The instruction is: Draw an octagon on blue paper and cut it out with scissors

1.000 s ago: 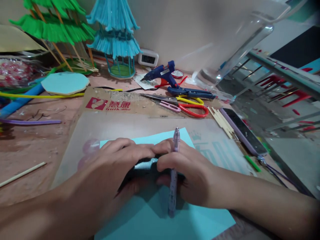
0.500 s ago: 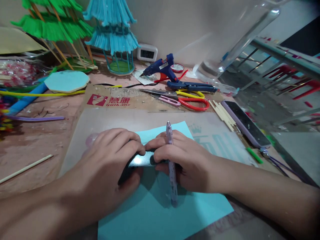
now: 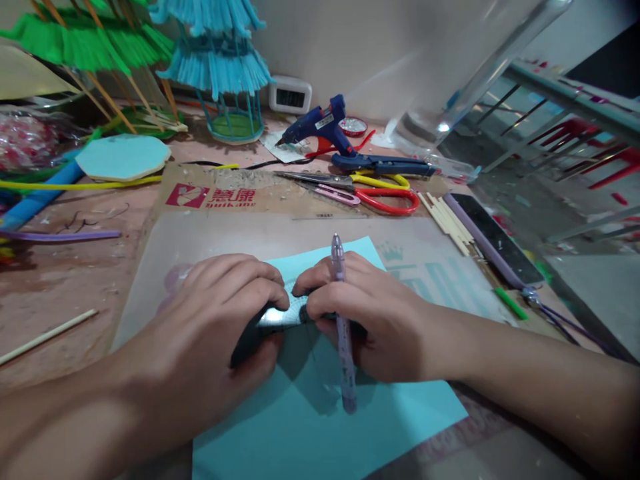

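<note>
- A second ago my fingertips nearly met over the dark, shiny-faced thing [image 3: 275, 319]; now a gap shows between them, baring more of its bright top.
- My left hand [image 3: 225, 307] is curled round its left end, fingers above, thumb below.
- My right hand [image 3: 370, 313] pinches the other end, with a pen [image 3: 340, 313] tucked between its fingers, standing nearly upright.
- The blue sheet [image 3: 280, 427] lies beneath both hands, reaching out nearer me than my thumbs.
- So I judge the dark thing is steadied two-handed over the sheet, the pen merely carried.
- My fingers hide much of it, so I can't say what it is or whether it touches the sheet.
</note>
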The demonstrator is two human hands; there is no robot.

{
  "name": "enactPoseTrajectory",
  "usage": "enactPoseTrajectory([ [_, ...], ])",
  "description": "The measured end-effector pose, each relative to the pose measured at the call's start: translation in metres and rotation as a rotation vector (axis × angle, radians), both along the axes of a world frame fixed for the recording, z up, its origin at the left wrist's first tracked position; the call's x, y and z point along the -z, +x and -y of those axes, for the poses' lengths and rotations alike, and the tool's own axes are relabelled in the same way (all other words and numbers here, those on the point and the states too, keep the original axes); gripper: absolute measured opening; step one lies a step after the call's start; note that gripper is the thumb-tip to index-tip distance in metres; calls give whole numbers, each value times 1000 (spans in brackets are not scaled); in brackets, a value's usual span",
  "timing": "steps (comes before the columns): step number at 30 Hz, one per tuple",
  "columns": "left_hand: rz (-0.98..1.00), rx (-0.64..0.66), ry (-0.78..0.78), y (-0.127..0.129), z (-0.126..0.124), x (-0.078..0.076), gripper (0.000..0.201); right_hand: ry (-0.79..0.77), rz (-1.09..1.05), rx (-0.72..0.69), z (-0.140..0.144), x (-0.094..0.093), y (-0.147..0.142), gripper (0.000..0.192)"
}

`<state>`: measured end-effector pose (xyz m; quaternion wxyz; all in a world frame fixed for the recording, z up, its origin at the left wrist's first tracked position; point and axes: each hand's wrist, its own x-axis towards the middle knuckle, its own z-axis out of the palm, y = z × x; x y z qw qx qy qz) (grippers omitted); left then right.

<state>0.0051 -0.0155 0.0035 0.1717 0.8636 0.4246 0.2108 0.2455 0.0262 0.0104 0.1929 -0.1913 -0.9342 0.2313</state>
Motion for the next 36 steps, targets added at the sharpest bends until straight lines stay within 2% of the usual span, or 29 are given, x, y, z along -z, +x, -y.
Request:
enactPoseTrajectory([
  [16, -43, 23, 25, -1, 1, 3, 28, 25, 17, -13, 0, -1, 0, 39],
  [36, -27, 63, -3, -2, 1, -2, 30, 14, 26, -7, 0, -2, 0, 39],
])
